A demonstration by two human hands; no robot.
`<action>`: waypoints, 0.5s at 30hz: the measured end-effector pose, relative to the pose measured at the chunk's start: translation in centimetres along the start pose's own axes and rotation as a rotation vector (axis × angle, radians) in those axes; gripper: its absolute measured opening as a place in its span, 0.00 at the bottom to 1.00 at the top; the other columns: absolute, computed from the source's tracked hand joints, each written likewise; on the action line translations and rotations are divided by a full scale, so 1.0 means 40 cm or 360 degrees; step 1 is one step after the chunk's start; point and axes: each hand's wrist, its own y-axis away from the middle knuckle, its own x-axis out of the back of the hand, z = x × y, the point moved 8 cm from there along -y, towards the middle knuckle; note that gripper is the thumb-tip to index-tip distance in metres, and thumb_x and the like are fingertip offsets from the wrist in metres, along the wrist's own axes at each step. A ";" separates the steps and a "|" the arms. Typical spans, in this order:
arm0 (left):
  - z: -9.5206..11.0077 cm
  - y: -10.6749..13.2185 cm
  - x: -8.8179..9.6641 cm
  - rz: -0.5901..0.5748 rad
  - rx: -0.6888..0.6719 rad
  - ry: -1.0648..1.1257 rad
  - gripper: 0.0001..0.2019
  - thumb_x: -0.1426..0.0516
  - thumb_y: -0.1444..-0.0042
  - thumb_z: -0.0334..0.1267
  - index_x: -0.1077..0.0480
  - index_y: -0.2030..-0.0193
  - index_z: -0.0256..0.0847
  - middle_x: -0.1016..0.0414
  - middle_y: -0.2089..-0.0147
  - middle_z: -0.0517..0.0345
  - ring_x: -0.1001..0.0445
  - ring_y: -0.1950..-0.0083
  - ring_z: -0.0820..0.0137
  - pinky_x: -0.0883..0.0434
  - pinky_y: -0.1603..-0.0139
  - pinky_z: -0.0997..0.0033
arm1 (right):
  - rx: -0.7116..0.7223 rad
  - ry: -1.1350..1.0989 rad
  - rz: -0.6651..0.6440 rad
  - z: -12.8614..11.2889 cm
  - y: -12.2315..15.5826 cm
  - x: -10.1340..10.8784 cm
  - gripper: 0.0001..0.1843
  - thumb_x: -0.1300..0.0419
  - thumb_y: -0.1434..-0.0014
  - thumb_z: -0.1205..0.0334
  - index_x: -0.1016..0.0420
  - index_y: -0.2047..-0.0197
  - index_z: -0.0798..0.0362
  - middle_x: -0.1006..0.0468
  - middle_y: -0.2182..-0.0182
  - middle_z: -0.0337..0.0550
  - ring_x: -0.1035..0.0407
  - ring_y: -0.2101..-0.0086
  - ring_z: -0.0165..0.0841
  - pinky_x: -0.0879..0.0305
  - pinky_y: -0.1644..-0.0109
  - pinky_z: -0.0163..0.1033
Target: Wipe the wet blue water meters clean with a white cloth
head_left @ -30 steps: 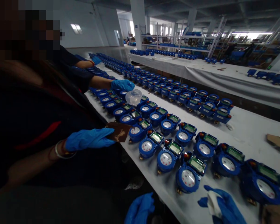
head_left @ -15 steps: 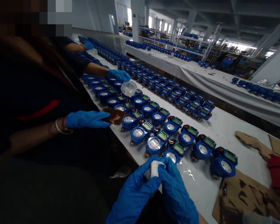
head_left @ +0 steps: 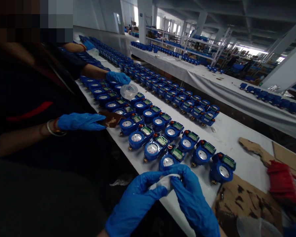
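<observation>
Both of my hands wear blue gloves and meet at the table's near edge. My left hand [head_left: 143, 191] and my right hand [head_left: 187, 187] are closed on a crumpled white cloth or wipe [head_left: 165, 183], pinched between fingers and thumbs. Just beyond my fingertips sits a blue water meter [head_left: 171, 158] with a round white dial and an exposed green circuit board; my fingers partly cover its near side. Similar meters stand in rows, such as one at the right end [head_left: 223, 168].
A co-worker's gloved hand [head_left: 81, 121] holds a brown-smeared piece of card [head_left: 111, 119]; the other is over a clear plastic tub [head_left: 129, 91]. Stained cardboard [head_left: 246, 204] and a red bag [head_left: 282, 182] lie at the right. Another table [head_left: 194, 70] with meters stands behind.
The view has swung slightly right, so the meters sit further left. My fingers have shifted on the white cloth, which now looks more spread out.
</observation>
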 end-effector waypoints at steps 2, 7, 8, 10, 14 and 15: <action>-0.001 0.004 0.018 0.0201 -0.0104 -0.0291 0.18 0.36 0.46 0.47 0.27 0.56 0.34 0.22 0.54 0.49 0.23 0.52 0.62 0.27 0.48 0.65 | 0.0049 0.0104 0.0053 -0.007 0.017 0.014 0.09 0.42 0.37 0.60 0.21 0.58 0.48 0.19 0.60 0.42 0.26 0.59 0.36 0.31 0.52 0.40; 0.016 0.009 0.082 0.0475 -0.0283 -0.0752 0.14 0.43 0.43 0.47 0.27 0.62 0.38 0.24 0.60 0.51 0.25 0.58 0.63 0.30 0.56 0.67 | 0.0505 0.0356 0.0228 -0.057 0.061 -0.026 0.10 0.37 0.41 0.65 0.19 0.56 0.43 0.18 0.63 0.41 0.24 0.62 0.36 0.30 0.56 0.41; 0.023 0.005 0.094 0.0469 -0.0320 -0.0793 0.14 0.44 0.43 0.48 0.27 0.63 0.38 0.24 0.62 0.51 0.26 0.60 0.64 0.31 0.59 0.68 | 0.0577 0.0371 0.0280 -0.066 0.067 -0.042 0.12 0.35 0.42 0.65 0.20 0.55 0.43 0.18 0.63 0.42 0.24 0.62 0.36 0.30 0.56 0.41; 0.042 -0.004 0.120 0.0436 -0.0396 -0.0866 0.13 0.43 0.43 0.47 0.29 0.66 0.38 0.26 0.65 0.52 0.28 0.64 0.66 0.32 0.63 0.70 | 0.0586 0.0350 0.0366 -0.066 0.065 -0.076 0.15 0.32 0.45 0.64 0.21 0.53 0.44 0.18 0.61 0.43 0.24 0.62 0.36 0.28 0.56 0.41; 0.097 -0.027 0.166 0.0245 -0.0519 -0.0955 0.14 0.42 0.44 0.48 0.29 0.69 0.38 0.28 0.69 0.54 0.30 0.67 0.69 0.33 0.64 0.72 | 0.0415 0.0178 0.0507 -0.030 0.014 -0.142 0.06 0.32 0.44 0.61 0.19 0.61 0.48 0.18 0.65 0.43 0.23 0.65 0.35 0.26 0.59 0.40; 0.107 -0.034 0.180 0.0187 -0.0501 -0.0910 0.15 0.41 0.44 0.49 0.28 0.69 0.37 0.28 0.68 0.54 0.30 0.67 0.69 0.32 0.64 0.72 | 0.0452 0.0151 0.0568 -0.029 0.003 -0.155 0.04 0.32 0.44 0.62 0.19 0.63 0.48 0.18 0.66 0.43 0.23 0.66 0.35 0.26 0.60 0.40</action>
